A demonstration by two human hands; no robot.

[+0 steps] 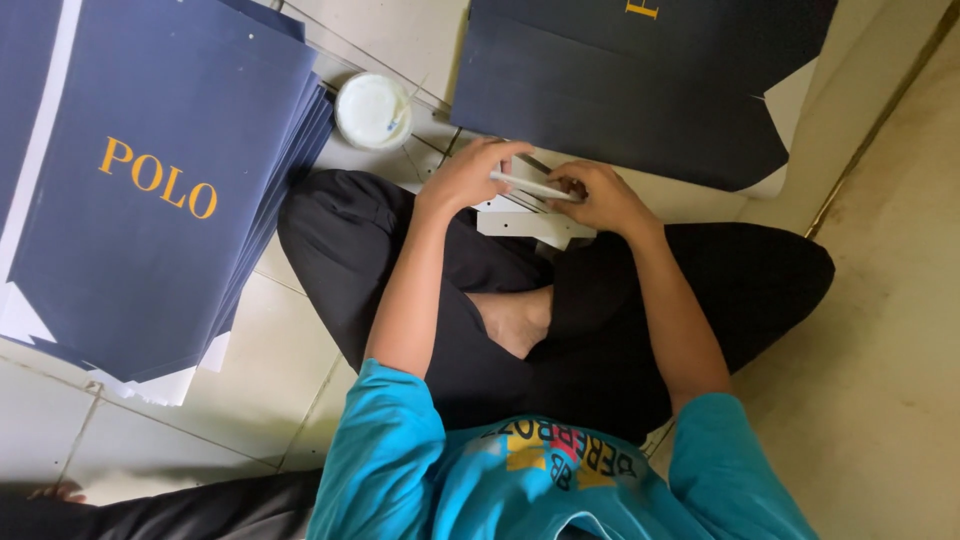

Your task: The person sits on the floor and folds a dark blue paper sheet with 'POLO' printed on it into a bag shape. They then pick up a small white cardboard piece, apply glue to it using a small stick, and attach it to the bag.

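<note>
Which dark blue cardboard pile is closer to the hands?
The flat dark blue cardboard sheet straight ahead lies just beyond the left hand and right hand. The tall stack of dark blue cardboard sheets sits farther left.

Seated cross-legged on the floor [880,400], knees spread left and right. Left hand [468,175] and right hand [600,195] side by side ahead of the crossed legs, sharing a thin strip [530,186] held between them. Beneath the strip, a small pile of flat card pieces [525,222] on the floor. To the left, a tall stack of sheets [150,190]. Between stack and left hand, a round lidded tub [372,110]. Straight ahead, beyond both hands, a large flat sheet [620,90].
</note>
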